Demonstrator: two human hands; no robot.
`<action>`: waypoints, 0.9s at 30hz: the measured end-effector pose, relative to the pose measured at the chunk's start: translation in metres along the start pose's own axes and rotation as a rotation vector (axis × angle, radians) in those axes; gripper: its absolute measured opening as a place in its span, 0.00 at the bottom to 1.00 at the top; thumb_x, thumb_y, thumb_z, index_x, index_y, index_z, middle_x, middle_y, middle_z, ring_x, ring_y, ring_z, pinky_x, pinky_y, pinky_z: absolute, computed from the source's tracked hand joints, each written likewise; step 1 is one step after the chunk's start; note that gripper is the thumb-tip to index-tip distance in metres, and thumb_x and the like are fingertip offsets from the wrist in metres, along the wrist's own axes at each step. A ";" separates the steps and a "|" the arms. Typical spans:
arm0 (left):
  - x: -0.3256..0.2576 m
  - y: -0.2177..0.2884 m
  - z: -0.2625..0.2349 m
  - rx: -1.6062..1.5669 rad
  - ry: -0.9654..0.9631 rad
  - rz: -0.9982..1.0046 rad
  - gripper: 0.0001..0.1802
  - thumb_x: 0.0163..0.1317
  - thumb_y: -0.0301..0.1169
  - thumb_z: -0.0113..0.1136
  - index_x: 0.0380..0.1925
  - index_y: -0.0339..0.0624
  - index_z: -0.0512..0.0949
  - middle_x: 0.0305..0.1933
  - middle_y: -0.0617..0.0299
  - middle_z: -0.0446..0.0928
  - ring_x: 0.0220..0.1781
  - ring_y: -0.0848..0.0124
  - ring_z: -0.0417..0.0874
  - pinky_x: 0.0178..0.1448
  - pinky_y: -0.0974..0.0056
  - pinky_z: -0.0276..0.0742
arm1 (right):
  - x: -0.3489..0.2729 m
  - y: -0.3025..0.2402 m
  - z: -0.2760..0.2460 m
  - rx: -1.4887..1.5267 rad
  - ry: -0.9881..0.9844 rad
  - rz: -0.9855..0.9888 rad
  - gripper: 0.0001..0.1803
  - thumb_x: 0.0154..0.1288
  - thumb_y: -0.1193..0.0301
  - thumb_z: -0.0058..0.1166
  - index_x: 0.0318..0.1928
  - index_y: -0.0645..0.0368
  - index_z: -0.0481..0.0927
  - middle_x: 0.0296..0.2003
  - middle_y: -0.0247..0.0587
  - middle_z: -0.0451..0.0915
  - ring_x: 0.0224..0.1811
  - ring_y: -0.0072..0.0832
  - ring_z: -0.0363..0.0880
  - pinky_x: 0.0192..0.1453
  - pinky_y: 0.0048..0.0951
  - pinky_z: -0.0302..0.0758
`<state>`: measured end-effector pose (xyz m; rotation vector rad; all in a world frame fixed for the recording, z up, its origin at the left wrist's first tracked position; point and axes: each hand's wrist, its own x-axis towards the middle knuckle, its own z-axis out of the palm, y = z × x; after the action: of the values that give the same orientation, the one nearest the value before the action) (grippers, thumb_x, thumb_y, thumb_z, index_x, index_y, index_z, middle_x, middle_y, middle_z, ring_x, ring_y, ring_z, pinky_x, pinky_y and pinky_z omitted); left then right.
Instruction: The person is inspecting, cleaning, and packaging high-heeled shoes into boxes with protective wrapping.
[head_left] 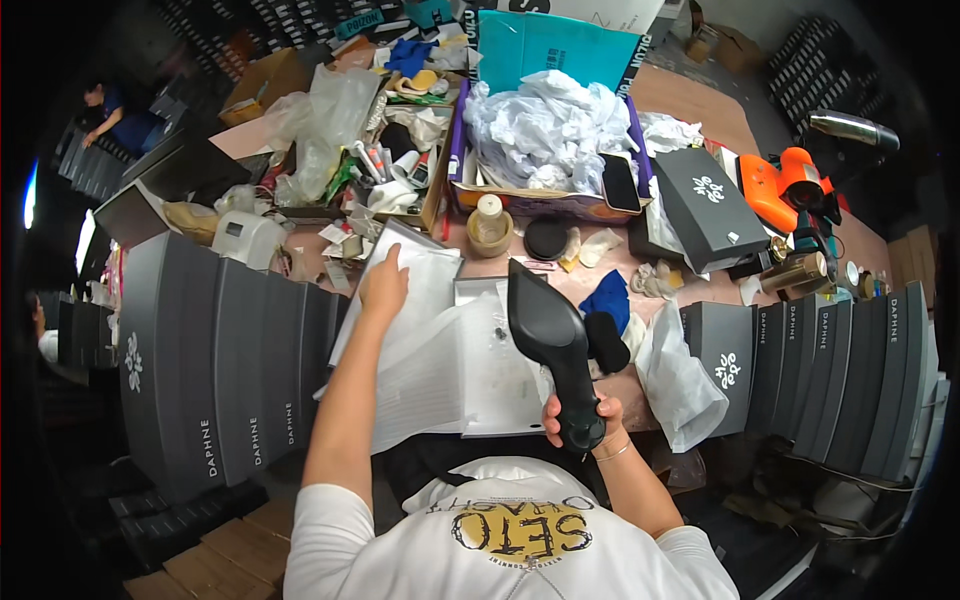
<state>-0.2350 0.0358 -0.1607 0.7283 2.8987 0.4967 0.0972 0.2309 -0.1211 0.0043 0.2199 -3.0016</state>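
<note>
My right hand [583, 420] is closed around the heel end of a black pointed-toe shoe [550, 330], its toe aimed away from me and slightly left. Beneath and left of the shoe lies an open white-lined shoebox [500, 400], with white tissue paper [425, 375] spread over its left side. My left hand [385, 285] rests on the white paper at the box's far left, index finger stretched out and nothing visible in its grip. Just right of the shoe are a black pad [606, 342] and a blue cloth [606, 293]. A white tissue sheet [680, 375] lies further right.
Rows of grey shoeboxes [245, 370] and more grey shoeboxes [800, 375] flank me. Beyond stand a carton of crumpled paper [455, 165], a phone [620, 182], a jar [489, 232], a round black lid [546, 239] and an orange tool [765, 190]. Another person [125, 125] is far left.
</note>
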 end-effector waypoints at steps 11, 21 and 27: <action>-0.005 -0.038 -0.020 -0.596 -0.070 -0.208 0.13 0.62 0.35 0.56 0.35 0.33 0.77 0.27 0.51 0.80 0.29 0.63 0.83 0.34 0.61 0.78 | -0.002 0.004 -0.014 -0.048 -0.081 0.140 0.33 0.42 0.60 0.62 0.46 0.73 0.73 0.38 0.56 0.76 0.40 0.43 0.77 0.38 0.39 0.78; -0.077 0.041 -0.172 -0.508 0.545 0.083 0.07 0.59 0.28 0.61 0.28 0.34 0.77 0.24 0.62 0.73 0.22 0.75 0.72 0.28 0.69 0.69 | 0.001 0.005 0.000 -0.123 -0.272 0.187 0.36 0.42 0.61 0.63 0.52 0.68 0.70 0.41 0.55 0.78 0.39 0.42 0.78 0.38 0.38 0.75; -0.129 0.099 -0.119 -0.408 0.349 0.202 0.12 0.53 0.17 0.53 0.38 0.35 0.79 0.39 0.52 0.74 0.26 0.64 0.76 0.33 0.64 0.72 | -0.025 0.008 0.007 -0.073 -0.237 0.156 0.36 0.43 0.59 0.62 0.53 0.67 0.70 0.39 0.54 0.79 0.37 0.42 0.78 0.38 0.37 0.75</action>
<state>-0.1005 0.0230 -0.0115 0.9463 2.8763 1.3104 0.1234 0.2258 -0.1151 -0.3239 0.2879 -2.8050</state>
